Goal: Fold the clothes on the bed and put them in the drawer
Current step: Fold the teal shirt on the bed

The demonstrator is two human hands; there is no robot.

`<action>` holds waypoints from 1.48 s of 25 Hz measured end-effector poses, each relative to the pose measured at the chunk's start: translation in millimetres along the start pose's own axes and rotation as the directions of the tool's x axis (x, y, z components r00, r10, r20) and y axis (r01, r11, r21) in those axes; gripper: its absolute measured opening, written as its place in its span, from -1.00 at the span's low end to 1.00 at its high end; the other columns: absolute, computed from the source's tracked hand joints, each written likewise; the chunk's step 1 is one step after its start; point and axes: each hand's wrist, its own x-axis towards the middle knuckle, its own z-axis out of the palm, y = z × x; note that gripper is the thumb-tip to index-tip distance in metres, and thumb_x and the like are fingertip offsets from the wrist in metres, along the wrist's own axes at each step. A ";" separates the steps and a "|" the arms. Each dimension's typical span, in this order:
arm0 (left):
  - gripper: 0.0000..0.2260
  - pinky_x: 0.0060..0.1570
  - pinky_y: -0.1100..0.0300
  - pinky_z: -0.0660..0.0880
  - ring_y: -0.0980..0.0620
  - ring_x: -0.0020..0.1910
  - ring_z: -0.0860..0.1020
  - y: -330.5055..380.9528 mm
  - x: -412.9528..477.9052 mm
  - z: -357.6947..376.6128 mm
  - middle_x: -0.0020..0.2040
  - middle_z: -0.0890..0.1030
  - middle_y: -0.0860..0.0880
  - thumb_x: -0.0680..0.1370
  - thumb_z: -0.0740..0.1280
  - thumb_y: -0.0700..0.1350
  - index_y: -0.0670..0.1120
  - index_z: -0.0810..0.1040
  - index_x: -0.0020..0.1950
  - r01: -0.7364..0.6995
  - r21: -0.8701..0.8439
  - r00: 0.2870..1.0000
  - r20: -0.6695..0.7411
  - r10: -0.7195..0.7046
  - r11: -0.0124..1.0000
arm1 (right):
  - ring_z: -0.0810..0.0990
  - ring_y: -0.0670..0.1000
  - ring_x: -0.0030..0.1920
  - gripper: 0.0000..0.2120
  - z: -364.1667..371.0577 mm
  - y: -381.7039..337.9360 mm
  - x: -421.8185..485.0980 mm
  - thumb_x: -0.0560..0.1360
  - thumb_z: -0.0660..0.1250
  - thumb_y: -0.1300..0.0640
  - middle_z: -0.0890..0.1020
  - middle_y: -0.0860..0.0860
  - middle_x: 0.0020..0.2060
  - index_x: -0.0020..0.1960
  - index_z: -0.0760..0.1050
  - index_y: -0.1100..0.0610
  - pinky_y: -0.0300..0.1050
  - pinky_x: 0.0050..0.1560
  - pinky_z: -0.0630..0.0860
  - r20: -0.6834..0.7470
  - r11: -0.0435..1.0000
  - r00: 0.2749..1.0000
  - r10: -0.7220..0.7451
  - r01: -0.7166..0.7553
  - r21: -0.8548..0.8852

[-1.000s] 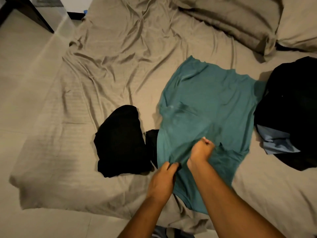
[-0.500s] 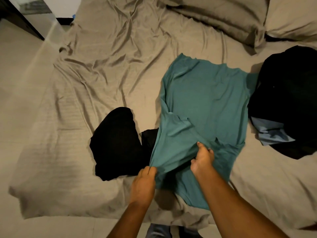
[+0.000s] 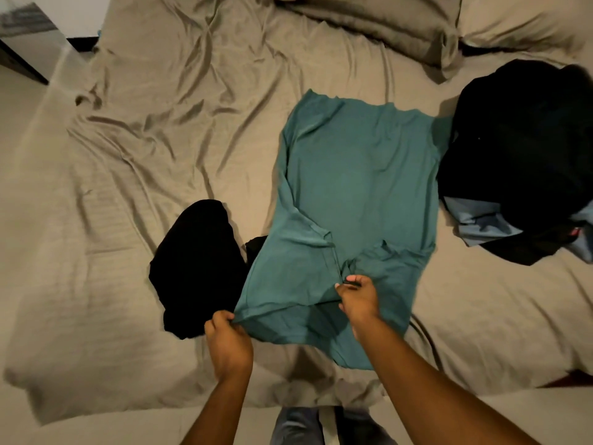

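A teal T-shirt (image 3: 359, 175) lies spread on the bed, its left sleeve folded in over the body. My left hand (image 3: 226, 338) pinches the shirt's lower left corner and holds it slightly off the sheet. My right hand (image 3: 357, 298) grips the cloth near the middle of the lower part, where it bunches. A folded black garment (image 3: 199, 268) lies just left of the shirt. At the right sits a heap of black clothes (image 3: 519, 155) with a light blue piece (image 3: 481, 221) sticking out beneath it.
The bed has a wrinkled beige sheet (image 3: 160, 139) and two pillows (image 3: 401, 24) at the top. Pale floor runs along the left and near edges. A dark piece of furniture (image 3: 22, 59) stands at the upper left. My legs (image 3: 298, 425) are at the bed's near edge.
My left hand has drawn the shirt's lower left corner out to the left and toward me, stretching the cloth. My right hand has stayed clamped near the middle of the shirt.
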 end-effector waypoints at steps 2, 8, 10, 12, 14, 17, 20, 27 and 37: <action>-0.68 -0.04 -0.16 0.47 -0.33 0.04 0.47 8.5 -11.2 4.3 0.11 0.48 -0.27 0.35 0.44 -0.32 -0.20 0.53 0.09 -0.104 0.161 0.994 -0.026 0.109 0.981 | 0.66 0.16 -0.10 -0.73 -2.3 2.5 3.2 0.46 0.53 0.18 0.63 0.00 -0.22 -0.12 0.42 -0.01 0.24 0.07 0.62 0.020 0.995 0.999 -0.040 0.042 -0.093; -0.61 0.09 -0.12 0.41 -0.25 0.20 0.46 59.6 17.1 20.7 0.20 0.54 -0.18 0.54 0.38 0.15 -0.12 0.54 0.20 -0.150 0.286 0.989 0.061 0.138 0.946 | 0.65 0.15 -0.19 -0.80 -7.3 6.8 17.4 0.49 0.50 0.12 0.64 -0.01 -0.28 -0.22 0.50 0.02 0.24 0.01 0.64 0.035 0.975 0.993 -0.116 0.120 -0.187; -0.71 0.11 -0.06 0.36 -0.21 0.20 0.49 61.3 31.8 16.9 0.16 0.59 -0.12 0.58 0.34 0.13 -0.04 0.57 0.16 -0.107 0.290 0.990 0.118 0.076 0.951 | 0.61 0.12 -0.22 -0.82 -8.7 4.1 11.2 0.52 0.46 0.15 0.62 0.00 -0.28 -0.21 0.51 0.04 0.13 -0.05 0.65 0.061 0.980 0.994 -0.094 0.103 -0.170; -0.79 0.08 -0.01 0.37 -0.21 0.14 0.55 57.7 41.0 9.1 0.10 0.65 -0.11 0.62 0.31 0.07 -0.04 0.55 0.12 -0.035 0.173 0.990 0.137 0.011 0.984 | 0.54 0.07 -0.27 -0.80 -8.1 4.4 7.4 0.54 0.43 0.23 0.58 0.02 -0.29 -0.19 0.48 0.07 0.01 -0.18 0.55 0.131 0.979 0.986 -0.099 0.120 -0.166; -0.81 0.03 0.03 0.44 -0.23 0.08 0.59 53.5 46.7 1.2 0.07 0.65 -0.15 0.62 0.33 0.00 -0.10 0.54 0.12 0.057 0.019 0.987 0.151 -0.059 0.998 | 0.52 0.04 -0.26 -0.76 -7.0 5.4 5.9 0.52 0.45 0.26 0.57 0.01 -0.31 -0.21 0.46 0.05 -0.10 -0.20 0.47 0.197 0.962 0.973 -0.121 0.164 -0.220; -0.84 0.04 0.07 0.46 -0.21 0.06 0.60 50.1 55.7 -7.4 0.04 0.65 -0.19 0.61 0.36 -0.14 -0.18 0.56 0.14 0.109 -0.111 0.979 0.185 -0.088 0.988 | 0.55 0.01 -0.20 -0.76 -6.5 -7.4 -1.0 0.50 0.50 0.15 0.59 -0.04 -0.27 -0.19 0.44 0.00 -0.18 -0.15 0.43 0.255 0.881 0.961 -0.102 0.207 -0.426; -0.81 0.02 0.15 0.42 -0.13 0.02 0.57 46.2 65.7 -12.6 0.03 0.63 -0.17 0.60 0.35 -0.22 -0.19 0.56 0.21 0.084 -0.088 0.974 0.218 -0.063 0.993 | 0.64 0.08 -0.02 -0.80 -5.5 -30.7 -13.7 0.50 0.46 -0.03 0.68 0.00 -0.09 -0.16 0.45 -0.04 -0.15 -0.03 0.53 0.194 0.694 0.954 -0.230 0.300 -0.655; -0.66 0.08 -0.07 0.51 -0.24 0.12 0.54 50.5 58.4 -12.3 0.18 0.54 -0.19 0.61 0.17 -0.24 -0.08 0.46 0.37 -0.172 0.309 0.973 0.202 0.112 0.935 | 0.47 0.19 0.26 -0.68 -0.5 -87.9 -8.1 0.55 0.39 -0.03 0.49 0.11 0.20 0.23 0.49 0.07 0.04 0.17 0.49 0.371 0.299 0.766 -0.525 0.574 -0.762; -0.51 0.34 0.00 0.30 -0.23 0.36 0.38 228.3 122.9 63.1 0.37 0.45 -0.22 0.59 0.35 0.03 -0.19 0.39 0.43 -0.361 0.080 0.916 0.220 0.336 0.929 | 0.08 0.20 0.60 -0.32 24.7 -214.2 117.2 0.61 0.33 -0.03 0.06 0.14 0.62 0.63 0.11 0.04 0.11 0.55 0.21 0.535 0.013 0.680 -0.502 0.624 -0.781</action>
